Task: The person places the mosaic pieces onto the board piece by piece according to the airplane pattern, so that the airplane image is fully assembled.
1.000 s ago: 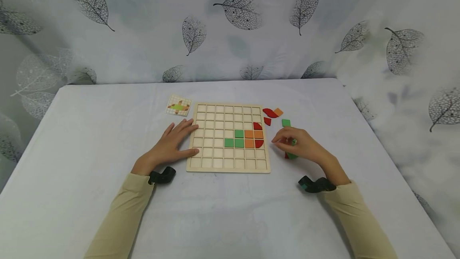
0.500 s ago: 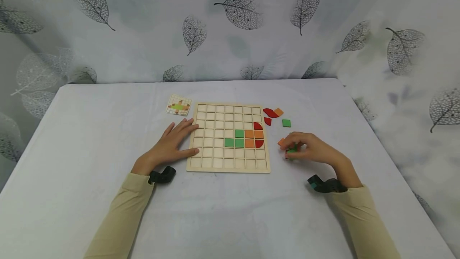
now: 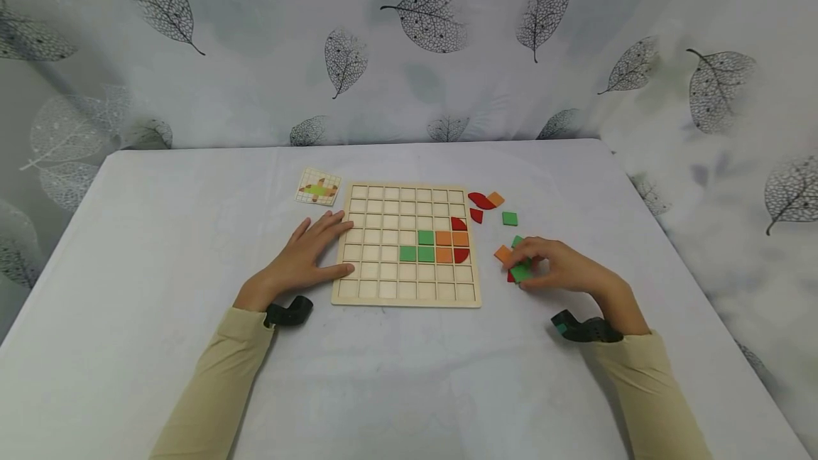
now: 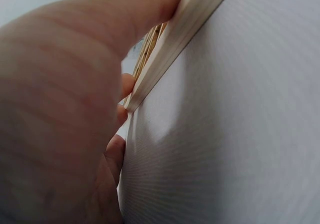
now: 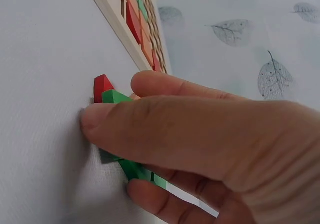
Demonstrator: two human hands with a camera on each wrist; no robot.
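Observation:
A wooden grid board (image 3: 380, 291) lies on the table, with several green, orange and red pieces set in its right-hand cells. My left hand (image 3: 307, 254) rests flat at its left edge, fingers spread; in the left wrist view the thumb (image 4: 145, 8) touches the wooden rim. Right of the board, my right hand (image 3: 559, 266) bends over a small pile, thumb and fingers about a green square tile (image 3: 520, 273). An orange tile (image 3: 503, 254) and part of a red piece (image 5: 102, 87) show beside it. The fingers partly hide the pile.
A small picture card (image 3: 317, 187) lies beyond the board's upper left corner. Near its upper right lie red pieces (image 3: 481, 201), an orange tile (image 3: 495, 199) and a separate green tile (image 3: 509, 218). A leaf-patterned cloth (image 3: 409, 91) hangs behind the table.
My right hand has shifted rightward and slightly toward me, from above the pile's left side down onto the green tile. The orange tile now shows. My left hand has stayed still.

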